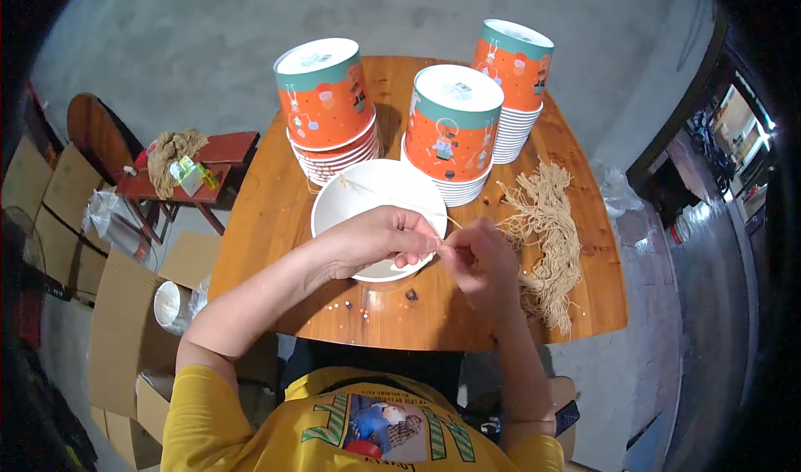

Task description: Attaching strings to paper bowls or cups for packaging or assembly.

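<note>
My left hand (380,240) grips the near rim of a white paper bowl (367,192) that lies open toward me on the round wooden table (267,247). My right hand (480,259) sits just to its right, fingers pinched on a thin beige string (400,198) that runs across the bowl's inside to its far left wall. Both hands meet at the bowl's rim. A loose pile of beige string pieces (551,238) lies on the table right of my right hand.
Three stacks of upturned orange-and-teal paper bowls (327,109) (455,134) (513,80) stand behind the white bowl. A red stool (221,151) with string and small items is on the left. Cardboard boxes (125,322) lie at lower left.
</note>
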The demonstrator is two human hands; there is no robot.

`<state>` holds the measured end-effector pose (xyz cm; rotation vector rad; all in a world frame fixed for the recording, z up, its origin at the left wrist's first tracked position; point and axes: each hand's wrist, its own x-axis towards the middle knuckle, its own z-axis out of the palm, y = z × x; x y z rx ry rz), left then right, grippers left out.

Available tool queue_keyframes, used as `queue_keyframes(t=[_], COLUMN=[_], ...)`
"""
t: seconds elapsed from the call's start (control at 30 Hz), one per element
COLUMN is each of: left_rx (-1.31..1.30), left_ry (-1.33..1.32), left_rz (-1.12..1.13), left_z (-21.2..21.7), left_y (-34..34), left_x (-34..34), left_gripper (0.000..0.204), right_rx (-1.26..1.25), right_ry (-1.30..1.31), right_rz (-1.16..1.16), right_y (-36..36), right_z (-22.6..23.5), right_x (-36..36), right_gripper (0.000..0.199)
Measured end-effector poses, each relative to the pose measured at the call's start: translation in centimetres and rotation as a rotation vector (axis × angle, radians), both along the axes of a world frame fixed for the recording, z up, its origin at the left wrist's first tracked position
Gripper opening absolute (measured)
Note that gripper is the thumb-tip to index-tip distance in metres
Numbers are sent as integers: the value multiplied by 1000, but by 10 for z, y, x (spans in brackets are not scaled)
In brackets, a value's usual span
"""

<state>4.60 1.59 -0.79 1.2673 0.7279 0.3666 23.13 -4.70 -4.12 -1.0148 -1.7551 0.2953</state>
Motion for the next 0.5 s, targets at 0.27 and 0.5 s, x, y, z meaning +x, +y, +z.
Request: queue_keyframes(t=[0.27,0.5], left_rx=[-504,-573], left_ry=[-206,-244], left_rz=[-9,-45], left_z=[-9,-6], left_y=[9,7], left_x=[-3,0], left_gripper=[11,10], right_rx=[75,65], right_ry=[-9,-4], right_rz=[-154,-185], right_y=[-12,-19], right_z=[-4,-10], right_x=[-22,-28], right_gripper=[17,11])
